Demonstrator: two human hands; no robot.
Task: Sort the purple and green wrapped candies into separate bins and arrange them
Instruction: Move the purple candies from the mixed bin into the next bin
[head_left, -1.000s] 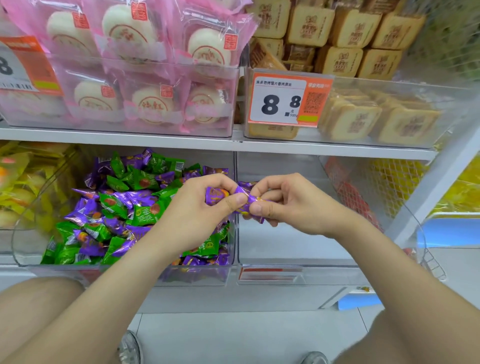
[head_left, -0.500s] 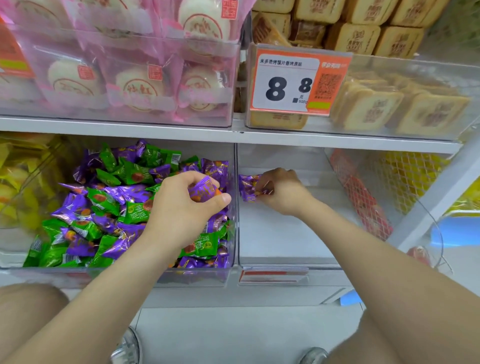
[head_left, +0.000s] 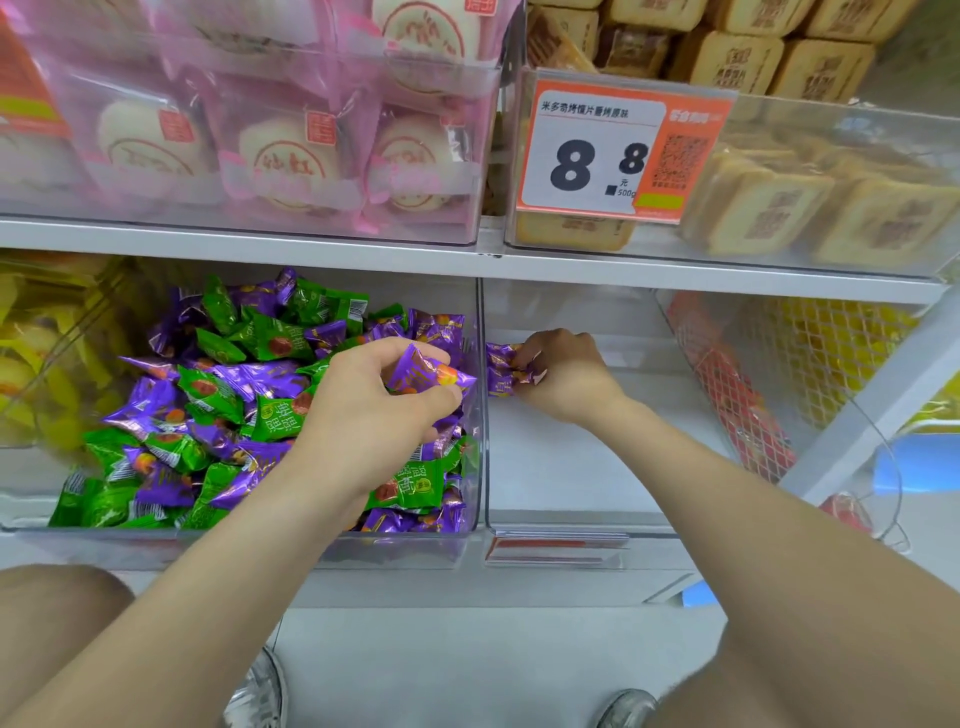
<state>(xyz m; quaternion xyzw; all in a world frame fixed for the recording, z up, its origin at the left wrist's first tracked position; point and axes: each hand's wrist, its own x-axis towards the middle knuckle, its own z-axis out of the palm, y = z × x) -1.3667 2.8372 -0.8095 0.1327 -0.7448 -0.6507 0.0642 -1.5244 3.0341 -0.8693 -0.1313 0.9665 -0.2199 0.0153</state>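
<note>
A clear bin (head_left: 311, 545) on the lower shelf holds a mixed heap of purple candies (head_left: 156, 400) and green candies (head_left: 275, 340). Over its right side my left hand (head_left: 363, 415) pinches a purple candy (head_left: 431, 371) between thumb and fingers. To the right stands a second clear bin (head_left: 571, 467) with a bare white floor. My right hand (head_left: 566, 376) reaches into its back left corner and holds a few purple candies (head_left: 501, 366) against the bin's left wall.
The shelf above carries pink-wrapped round cakes (head_left: 291, 156) and tan biscuit packs (head_left: 769, 208) behind an orange 8.8 price tag (head_left: 613, 150). A bin of yellow snacks (head_left: 41, 353) is at left, a wire basket (head_left: 779, 389) at right. My shoes show on the floor below.
My hands, which met at the bins' divide with purple candies, have parted: the right carried its candies deep into the right bin, the left stayed over the mixed bin holding a purple candy.
</note>
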